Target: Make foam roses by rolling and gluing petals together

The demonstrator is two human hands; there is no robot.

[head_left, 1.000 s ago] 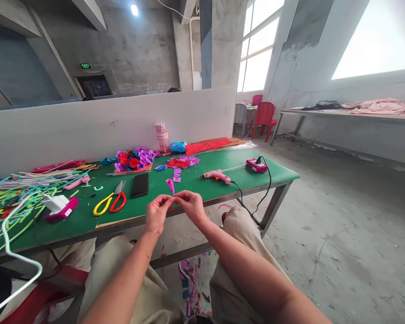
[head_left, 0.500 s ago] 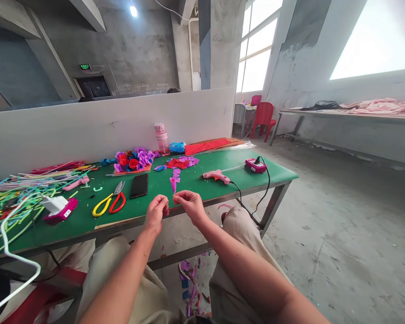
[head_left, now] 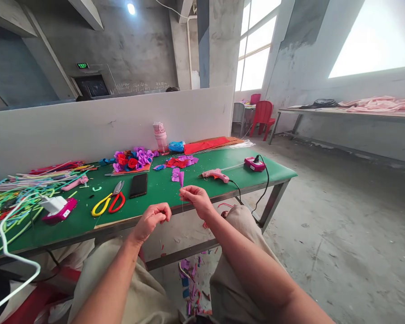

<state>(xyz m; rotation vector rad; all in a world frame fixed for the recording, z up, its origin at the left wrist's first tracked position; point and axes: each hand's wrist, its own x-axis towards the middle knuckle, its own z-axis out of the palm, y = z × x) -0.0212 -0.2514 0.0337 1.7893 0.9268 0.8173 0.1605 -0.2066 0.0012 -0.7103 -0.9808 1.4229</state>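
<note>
My right hand [head_left: 196, 199] pinches a small purple cone-shaped piece [head_left: 181, 179] that points up from the fingertips. A thin stem or thread hangs below those fingers. Lower and to the left, my left hand [head_left: 154, 219] is closed with its fingers curled; whatever it may hold is hidden. Purple petals [head_left: 176, 175] lie on the green table [head_left: 165, 193] just behind the held piece. To the right is a pink glue gun [head_left: 216, 174] with its cord trailing off the edge.
Scissors [head_left: 113, 200], a black phone [head_left: 138, 186] and a heap of purple, red and blue petals [head_left: 133, 160] are left of centre. Coloured strips [head_left: 23, 189] and a power adapter [head_left: 59, 209] crowd the far left. A pink bottle [head_left: 160, 137] stands by the white partition [head_left: 121, 121].
My hands have moved apart: the left went down and left, the right slightly up and right. The purple piece rose with my right hand and now stands upright.
</note>
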